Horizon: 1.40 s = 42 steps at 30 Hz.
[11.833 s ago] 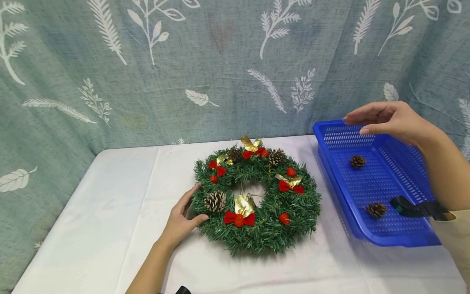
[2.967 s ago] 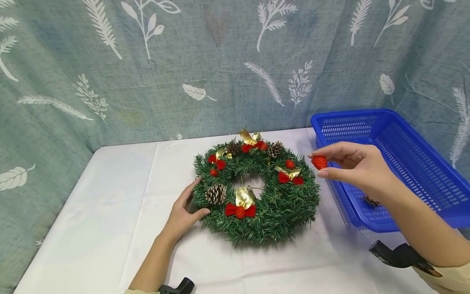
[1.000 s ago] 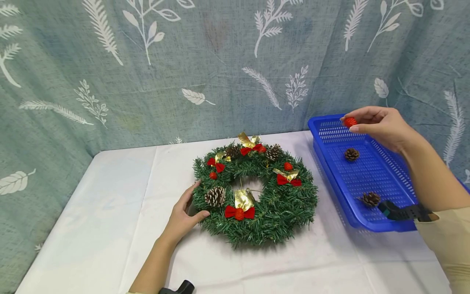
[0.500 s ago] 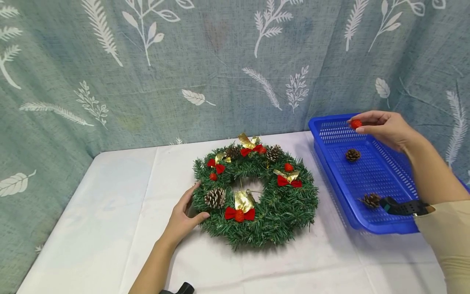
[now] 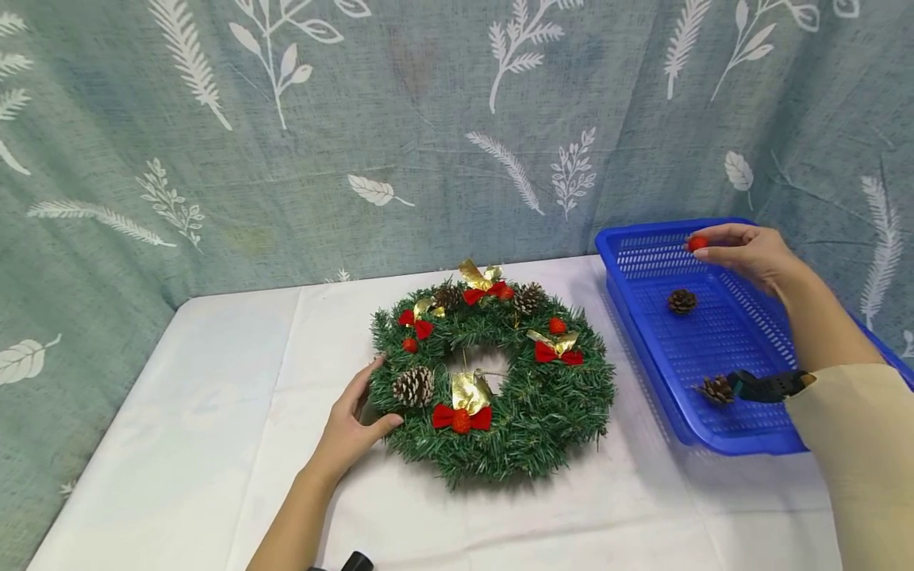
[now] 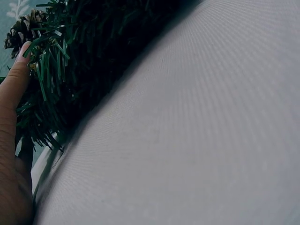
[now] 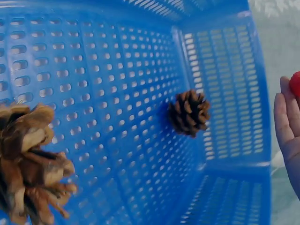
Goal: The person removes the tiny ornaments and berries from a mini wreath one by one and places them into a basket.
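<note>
A green Christmas wreath [image 5: 543,420] lies on the white table, trimmed with red bows, gold ribbons, pine cones and red berries. My left hand [image 5: 350,434] holds its left edge, thumb on the near side and fingers farther back; the left wrist view shows a finger [image 6: 13,84] against the needles. My right hand [image 5: 758,255] pinches a red berry ornament [image 5: 697,244] between thumb and fingertips, above the far end of the blue basket [image 5: 646,349]. In the right wrist view the berry [image 7: 295,84] is partly cut off by the frame's edge.
Two loose pine cones lie in the basket, one pine cone [image 5: 681,301] toward its far end and another pine cone [image 5: 716,389] near its front. A leaf-patterned curtain [image 5: 286,198] hangs behind the white table [image 5: 214,444].
The berry at the wreath's lower right 11.8 s ago is gone from there; 3.0 s ago my right hand held a berry beside the wreath, and it has since moved over the basket.
</note>
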Motion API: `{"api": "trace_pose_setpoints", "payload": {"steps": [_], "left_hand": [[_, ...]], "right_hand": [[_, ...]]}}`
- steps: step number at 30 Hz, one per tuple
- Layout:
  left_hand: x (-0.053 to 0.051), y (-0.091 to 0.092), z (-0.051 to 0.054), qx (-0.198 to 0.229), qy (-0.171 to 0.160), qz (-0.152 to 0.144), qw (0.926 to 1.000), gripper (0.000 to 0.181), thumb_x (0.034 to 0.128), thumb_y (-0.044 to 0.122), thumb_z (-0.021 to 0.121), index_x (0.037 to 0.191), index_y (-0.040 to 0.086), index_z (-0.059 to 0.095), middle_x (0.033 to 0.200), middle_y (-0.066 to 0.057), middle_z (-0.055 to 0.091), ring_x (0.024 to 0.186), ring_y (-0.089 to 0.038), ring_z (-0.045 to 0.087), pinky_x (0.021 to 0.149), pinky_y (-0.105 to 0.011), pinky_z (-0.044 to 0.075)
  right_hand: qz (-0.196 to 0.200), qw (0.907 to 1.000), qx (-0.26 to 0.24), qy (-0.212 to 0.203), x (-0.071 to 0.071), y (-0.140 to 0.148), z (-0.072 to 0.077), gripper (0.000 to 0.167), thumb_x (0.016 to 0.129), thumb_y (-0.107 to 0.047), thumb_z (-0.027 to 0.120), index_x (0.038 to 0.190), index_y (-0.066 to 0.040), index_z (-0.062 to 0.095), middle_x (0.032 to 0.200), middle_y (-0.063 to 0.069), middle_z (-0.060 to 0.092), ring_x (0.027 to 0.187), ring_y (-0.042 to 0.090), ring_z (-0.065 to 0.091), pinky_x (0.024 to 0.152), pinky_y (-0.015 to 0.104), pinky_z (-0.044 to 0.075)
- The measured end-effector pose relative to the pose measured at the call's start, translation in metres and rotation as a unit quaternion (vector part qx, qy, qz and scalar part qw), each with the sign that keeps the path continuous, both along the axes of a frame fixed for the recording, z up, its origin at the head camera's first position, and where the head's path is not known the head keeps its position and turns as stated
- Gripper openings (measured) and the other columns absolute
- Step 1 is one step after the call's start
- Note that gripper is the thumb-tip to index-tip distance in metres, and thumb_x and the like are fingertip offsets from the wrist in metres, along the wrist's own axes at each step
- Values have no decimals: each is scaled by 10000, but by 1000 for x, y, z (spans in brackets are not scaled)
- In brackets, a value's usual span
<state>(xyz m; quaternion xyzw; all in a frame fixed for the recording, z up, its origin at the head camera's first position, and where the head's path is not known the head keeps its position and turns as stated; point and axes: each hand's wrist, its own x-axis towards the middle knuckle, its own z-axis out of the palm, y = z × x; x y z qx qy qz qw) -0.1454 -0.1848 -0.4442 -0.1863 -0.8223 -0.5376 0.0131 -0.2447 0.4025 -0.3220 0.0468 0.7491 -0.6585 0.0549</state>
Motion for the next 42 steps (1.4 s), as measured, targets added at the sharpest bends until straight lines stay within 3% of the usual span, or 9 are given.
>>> {"api": "trace_pose_setpoints", "payload": {"steps": [3,6,9,19,23,29,37,42], "left_hand": [[0,0,-2,39,2,-46,10000,867,796,89,756,1494,284,280,1548,6,260,1436,-273,177,1127,-181,226],[0,0,-3,78,-6,-90,9999,862,798,83,753,1492,287,283,1548,10,258,1437,-274,170,1077,-77,202],[0,0,-4,77,25,-125,9999,856,804,84,748,1495,273,281,1549,-4,260,1438,-268,167,1067,-62,196],[-2,-3,-5,135,107,-89,9998,865,791,66,754,1490,286,293,1541,35,277,1439,-207,174,1076,-69,196],[-3,-4,-6,148,119,-70,9998,871,786,62,757,1490,285,294,1540,43,277,1439,-203,176,1073,-65,199],[-2,-4,-5,209,172,-114,9996,884,776,38,758,1492,266,293,1542,26,277,1439,-186,172,1075,-68,200],[-3,-1,-1,212,116,-79,9997,894,765,28,763,1489,275,299,1543,30,273,1440,-216,167,1071,-68,205],[-4,1,-2,248,21,-60,9997,885,769,18,757,1485,275,305,1544,17,272,1435,-249,173,1064,-63,210]], "right_hand": [[-41,9997,164,-147,-2,6,-11,322,864,4,660,946,-295,745,921,-163,695,866,-9,635,741,137,515],[204,9973,607,-362,-3,7,-20,305,864,-64,686,938,-357,723,939,-199,671,897,-19,625,775,144,508],[597,9925,911,-548,-4,3,-26,283,857,-94,701,930,-367,715,966,-193,659,928,-2,621,836,191,514],[1783,9774,461,-1036,-14,-26,-41,280,859,24,649,1021,-190,729,1007,-64,705,919,86,648,840,268,537],[1908,9750,374,-1077,-17,-32,-46,293,844,67,642,1001,-167,722,1016,-51,701,934,90,649,861,283,536],[2005,9688,942,-1110,-20,-35,-51,254,807,25,705,979,-160,717,965,-68,694,917,75,626,824,252,515],[2071,9618,1572,-858,-23,-41,-55,283,754,46,737,1027,29,665,890,-30,685,840,66,627,756,214,524],[2193,9569,1782,-678,-26,-45,-58,220,753,78,713,944,-20,668,824,-50,673,801,69,632,723,218,536]]}}
